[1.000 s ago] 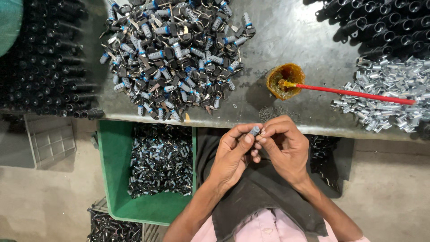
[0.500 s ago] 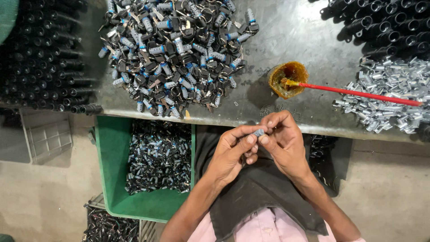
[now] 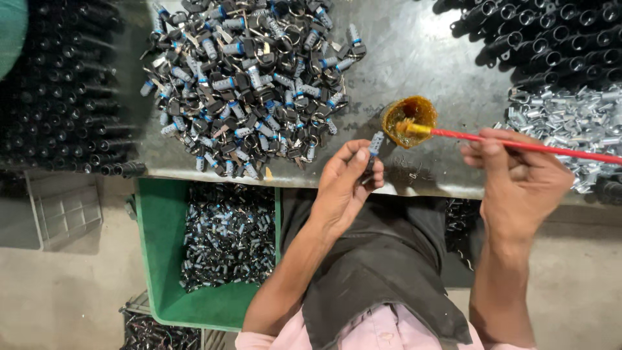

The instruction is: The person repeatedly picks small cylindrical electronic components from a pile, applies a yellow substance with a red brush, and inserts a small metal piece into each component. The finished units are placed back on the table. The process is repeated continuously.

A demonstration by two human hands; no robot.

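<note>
My left hand holds a small grey lock cylinder upright at the table's front edge. My right hand grips a thin red-handled brush. The brush's yellow tip rests in a small round cup of amber grease on the grey metal table. The cylinder is just left of the cup, apart from it. A large heap of grey cylinders with black keys lies on the table to the left.
Black tubes are stacked at the far left and top right. A pile of silver metal parts lies at the right. A green crate holding finished cylinders stands below the table, beside my dark-clothed lap.
My hands were together over my lap on the cylinder. They have parted: the left has lifted the cylinder toward the cup, and the right has taken hold of the red brush.
</note>
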